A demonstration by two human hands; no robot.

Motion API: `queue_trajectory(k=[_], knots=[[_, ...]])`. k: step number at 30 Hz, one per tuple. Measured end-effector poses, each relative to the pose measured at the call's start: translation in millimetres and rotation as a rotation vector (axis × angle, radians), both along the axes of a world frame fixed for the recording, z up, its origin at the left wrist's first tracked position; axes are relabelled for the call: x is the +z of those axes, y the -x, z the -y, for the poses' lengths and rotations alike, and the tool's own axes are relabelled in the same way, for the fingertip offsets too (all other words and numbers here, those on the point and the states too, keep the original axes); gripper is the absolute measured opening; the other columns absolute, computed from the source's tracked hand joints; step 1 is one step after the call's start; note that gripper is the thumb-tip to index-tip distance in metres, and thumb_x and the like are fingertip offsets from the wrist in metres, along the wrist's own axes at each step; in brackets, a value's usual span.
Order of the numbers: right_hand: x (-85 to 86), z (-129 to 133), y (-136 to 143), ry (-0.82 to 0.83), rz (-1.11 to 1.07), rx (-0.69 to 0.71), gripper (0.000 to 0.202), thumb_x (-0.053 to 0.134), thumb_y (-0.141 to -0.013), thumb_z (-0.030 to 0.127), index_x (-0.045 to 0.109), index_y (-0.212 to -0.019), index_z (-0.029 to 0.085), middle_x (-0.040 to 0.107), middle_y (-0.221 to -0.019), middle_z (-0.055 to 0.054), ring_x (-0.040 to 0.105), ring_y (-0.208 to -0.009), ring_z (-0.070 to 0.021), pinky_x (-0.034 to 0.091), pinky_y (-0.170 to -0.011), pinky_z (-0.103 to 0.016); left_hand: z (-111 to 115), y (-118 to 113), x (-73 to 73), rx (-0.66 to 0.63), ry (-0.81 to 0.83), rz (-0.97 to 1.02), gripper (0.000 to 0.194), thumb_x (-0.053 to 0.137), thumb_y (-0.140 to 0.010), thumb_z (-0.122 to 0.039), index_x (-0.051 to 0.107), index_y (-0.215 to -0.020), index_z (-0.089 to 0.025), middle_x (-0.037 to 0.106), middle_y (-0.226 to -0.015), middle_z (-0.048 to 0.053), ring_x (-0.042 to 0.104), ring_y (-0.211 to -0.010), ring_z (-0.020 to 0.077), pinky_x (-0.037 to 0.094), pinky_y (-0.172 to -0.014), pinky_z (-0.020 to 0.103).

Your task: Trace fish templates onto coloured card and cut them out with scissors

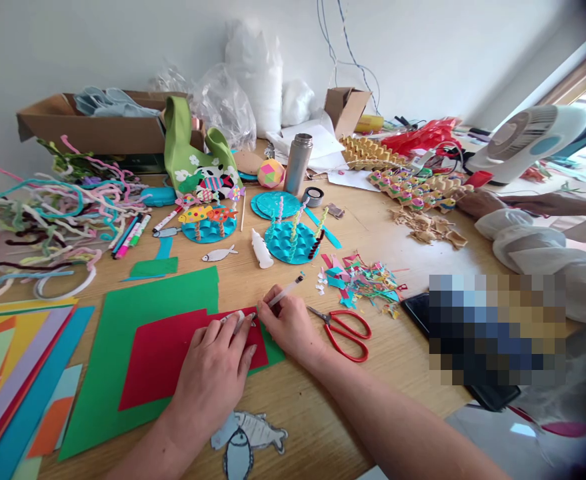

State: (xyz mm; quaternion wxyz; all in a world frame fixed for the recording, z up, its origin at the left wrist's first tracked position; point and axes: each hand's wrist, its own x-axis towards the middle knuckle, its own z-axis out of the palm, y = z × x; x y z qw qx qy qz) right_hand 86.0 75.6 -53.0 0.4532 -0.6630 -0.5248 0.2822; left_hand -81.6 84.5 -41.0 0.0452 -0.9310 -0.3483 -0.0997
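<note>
My left hand [216, 363] lies with its fingers stretched over a small white paper fish [237, 316], pressing it on a sheet of red paper [160, 360]. The fingers cover most of that fish. Wrapped round a pen [287, 291] with a clear barrel, my right hand [291, 325] has its tip down at the fish's right end. Under the red sheet is a larger green sheet [97, 373]. Red-handled scissors [351, 335] lie just right of my right hand. Drawn grey paper fish cutouts [260, 430] rest at the table's near edge.
Coloured paper [35, 373] is stacked at left, below a heap of pipe cleaners [67, 213]. Behind my hands stand blue discs with twisted stems [293, 240] and a steel flask [300, 163]. Paper scraps [365, 280], a phone [493, 393], a fan [527, 140] and another person's hand [480, 202] are at right.
</note>
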Motion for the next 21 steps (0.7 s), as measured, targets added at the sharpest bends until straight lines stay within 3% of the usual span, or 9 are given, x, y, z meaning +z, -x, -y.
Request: queue_trajectory(k=[21], knots=[[0.1, -0.7, 0.8, 0.006, 0.033, -0.015, 0.016, 0.051, -0.079, 0.023, 0.044, -0.065, 0.021, 0.049, -0.052, 0.005, 0.047, -0.046, -0.0095, 0.031, -0.045, -0.020, -1.1, 2.4, -0.3, -0.060, 0.025, 0.041, 0.037, 0.044, -0.095, -0.027, 0.060, -0.125, -0.013, 0.064, -0.125, 0.009, 0.055, -0.106, 0.0267, 0.046, -0.085, 0.043]])
